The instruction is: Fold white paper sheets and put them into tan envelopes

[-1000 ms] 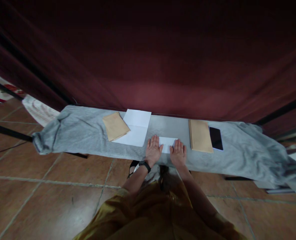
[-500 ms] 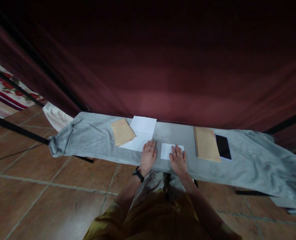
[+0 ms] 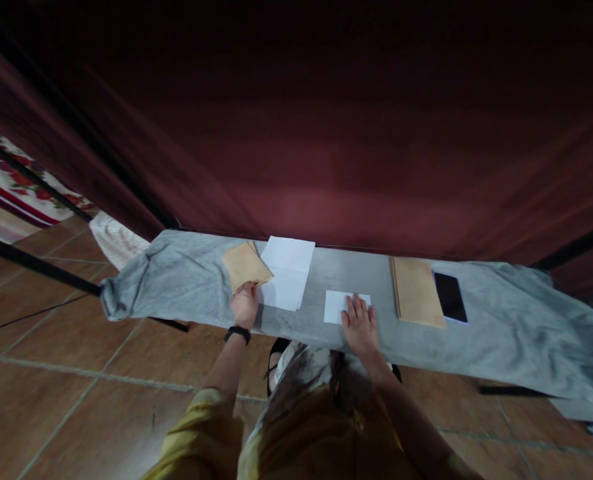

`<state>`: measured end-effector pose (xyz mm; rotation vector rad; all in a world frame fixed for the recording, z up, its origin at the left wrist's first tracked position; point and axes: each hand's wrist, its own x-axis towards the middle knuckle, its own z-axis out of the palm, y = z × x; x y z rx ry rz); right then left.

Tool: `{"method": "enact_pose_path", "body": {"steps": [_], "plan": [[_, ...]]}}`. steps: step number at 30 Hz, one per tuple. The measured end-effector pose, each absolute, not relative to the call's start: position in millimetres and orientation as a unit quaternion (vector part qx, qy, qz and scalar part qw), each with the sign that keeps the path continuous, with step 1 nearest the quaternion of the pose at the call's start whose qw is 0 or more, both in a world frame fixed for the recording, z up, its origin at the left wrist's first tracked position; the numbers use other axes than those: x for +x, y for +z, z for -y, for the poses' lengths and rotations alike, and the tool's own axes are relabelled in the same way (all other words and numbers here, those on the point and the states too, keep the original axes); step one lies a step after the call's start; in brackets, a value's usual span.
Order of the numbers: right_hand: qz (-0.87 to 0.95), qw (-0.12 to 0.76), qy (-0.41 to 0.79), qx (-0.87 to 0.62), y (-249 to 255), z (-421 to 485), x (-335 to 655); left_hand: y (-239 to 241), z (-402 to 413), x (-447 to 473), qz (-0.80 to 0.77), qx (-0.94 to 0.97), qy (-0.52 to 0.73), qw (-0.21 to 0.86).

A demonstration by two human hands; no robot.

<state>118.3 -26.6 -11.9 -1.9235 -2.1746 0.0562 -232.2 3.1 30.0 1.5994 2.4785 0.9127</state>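
Observation:
My left hand (image 3: 245, 305) has its fingers closed on the near edge of a brown paper envelope (image 3: 243, 262), which bends up there; another brown edge shows beneath it. Under the envelope's right side lie white paper sheets (image 3: 289, 273) with a crease across. My right hand (image 3: 360, 327) rests flat, fingers stretched out, on a small folded white paper (image 3: 334, 307). Right of that hand lies a stack of larger brown envelopes (image 3: 417, 291).
A dark-screened phone (image 3: 451, 297) lies beside the right stack. Grey cloth (image 3: 176, 280) covers the narrow table and bunches at both ends. Behind it hangs a dark red curtain (image 3: 296, 207). Black metal poles (image 3: 36, 261) stand at the left.
My left hand has moved left from beside the white sheets to the brown envelope and closed on its near edge. My right hand stays on the folded paper.

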Motion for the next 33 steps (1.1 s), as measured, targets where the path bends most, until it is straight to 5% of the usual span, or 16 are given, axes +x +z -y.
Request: {"method": "enact_pose_path", "body": {"steps": [6,15,25,33], "plan": [[0.745,0.121,0.017,-0.656,-13,27,119,38,-10,-247,-0.777,0.394,0.478,0.115],[0.737,0.129,0.022,-0.663,-17,26,118,42,-10,-261,-0.732,0.353,0.569,0.127],[0.736,0.138,0.023,-0.662,-19,25,118,37,0,-245,-0.742,0.41,0.516,0.123],[0.741,0.126,0.02,-0.659,-15,25,119,29,17,-163,-0.67,0.677,0.304,0.032]]}}
